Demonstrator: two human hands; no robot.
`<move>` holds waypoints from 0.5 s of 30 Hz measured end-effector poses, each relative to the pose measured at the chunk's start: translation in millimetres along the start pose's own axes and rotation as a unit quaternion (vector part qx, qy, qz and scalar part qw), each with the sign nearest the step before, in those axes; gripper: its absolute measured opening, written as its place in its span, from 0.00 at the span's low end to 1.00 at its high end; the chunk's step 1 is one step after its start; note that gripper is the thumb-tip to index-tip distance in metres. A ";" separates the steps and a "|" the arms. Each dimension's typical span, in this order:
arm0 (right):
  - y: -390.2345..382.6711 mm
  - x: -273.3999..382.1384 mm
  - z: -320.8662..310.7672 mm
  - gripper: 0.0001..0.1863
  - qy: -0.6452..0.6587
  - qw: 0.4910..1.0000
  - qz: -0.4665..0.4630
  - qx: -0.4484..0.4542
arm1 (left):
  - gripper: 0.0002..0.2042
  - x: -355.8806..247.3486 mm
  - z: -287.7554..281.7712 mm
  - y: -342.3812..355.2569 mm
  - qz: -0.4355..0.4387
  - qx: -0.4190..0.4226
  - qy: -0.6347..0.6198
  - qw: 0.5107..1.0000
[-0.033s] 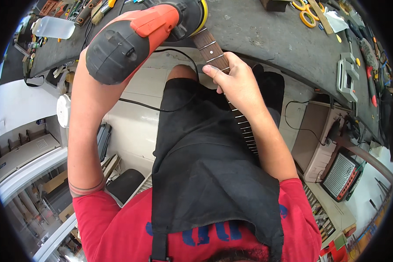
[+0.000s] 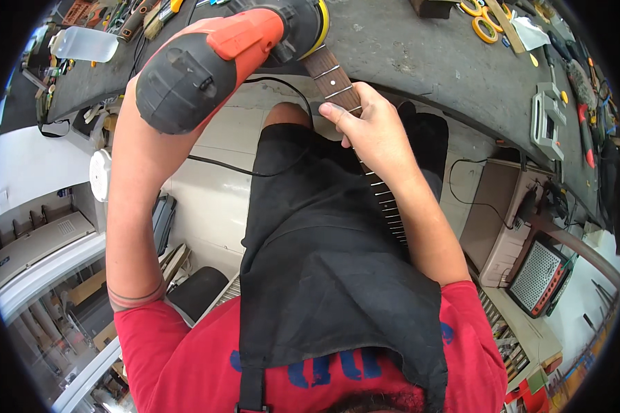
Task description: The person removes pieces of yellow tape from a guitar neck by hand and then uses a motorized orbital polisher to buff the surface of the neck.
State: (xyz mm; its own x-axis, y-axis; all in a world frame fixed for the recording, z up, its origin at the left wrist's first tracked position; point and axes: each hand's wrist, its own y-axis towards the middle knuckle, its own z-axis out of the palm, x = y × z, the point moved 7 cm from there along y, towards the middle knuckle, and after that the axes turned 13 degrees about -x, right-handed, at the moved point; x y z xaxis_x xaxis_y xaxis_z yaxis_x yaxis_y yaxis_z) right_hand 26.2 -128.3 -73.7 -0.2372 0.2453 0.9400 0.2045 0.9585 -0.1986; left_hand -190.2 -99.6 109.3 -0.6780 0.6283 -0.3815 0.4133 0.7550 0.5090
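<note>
We see orange-red and black on the power sander (image 2: 244, 41), with a yellow edge on its pad (image 2: 323, 24). The fretboard (image 2: 343, 100) shows us dark brown wood, striped by silvery frets (image 2: 340, 91) and marked with a pale dot (image 2: 333, 82). We find the desk (image 2: 386, 51) dark grey with paler speckles, the tape rolls (image 2: 477, 26) yellow, the apron (image 2: 337, 275) plain black, the T-shirt (image 2: 179, 365) red with blue print (image 2: 351, 365), and the floor tiles (image 2: 213, 196) cream.

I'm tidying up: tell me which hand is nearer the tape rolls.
Right. The right hand, gripping the guitar neck, is below and left of the tape rolls; the left hand, hidden behind the sander, is farther left.
</note>
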 end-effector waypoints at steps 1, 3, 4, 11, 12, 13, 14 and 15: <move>-0.2 0.1 1.0 0.22 0.001 1.000 0.000 0.001 | 0.28 -1.5 -1.5 0.2 0.005 -0.002 0.000 1.000; -0.5 0.1 3.7 0.22 -0.004 1.000 -0.008 0.003 | 0.28 -6.7 -4.2 1.8 0.027 -0.008 0.002 1.000; 0.1 -1.8 3.4 0.22 -0.005 1.000 -0.007 0.002 | 0.27 -8.6 -3.6 3.2 0.036 -0.009 0.001 0.999; -0.8 -1.7 1.6 0.24 -0.046 0.998 -0.026 -0.023 | 0.19 -5.6 -5.9 7.0 -0.002 -0.007 0.037 0.999; -1.1 -1.8 1.6 0.24 -0.059 0.998 -0.027 -0.024 | 0.18 -1.1 -7.4 5.3 -0.014 -0.006 0.057 0.998; -0.8 -3.2 1.9 0.24 -0.058 0.998 -0.027 -0.024 | 0.18 -0.5 -8.3 4.6 -0.018 -0.006 0.067 0.998; -0.2 -4.1 1.8 0.24 -0.058 0.997 -0.038 -0.032 | 0.18 0.2 -9.1 3.7 -0.023 -0.005 0.077 0.997; -0.1 -4.3 1.5 0.25 -0.058 0.996 -0.049 -0.039 | 0.20 0.8 -8.4 0.6 -0.047 0.014 0.079 0.996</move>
State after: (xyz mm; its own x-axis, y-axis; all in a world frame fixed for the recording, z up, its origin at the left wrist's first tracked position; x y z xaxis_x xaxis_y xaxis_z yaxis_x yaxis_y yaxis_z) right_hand 25.8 -129.2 -78.2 -0.3676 0.1697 0.9144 0.2471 0.9657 -0.0799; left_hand -195.6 -100.3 115.8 -0.8007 0.5189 -0.2994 0.3588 0.8155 0.4541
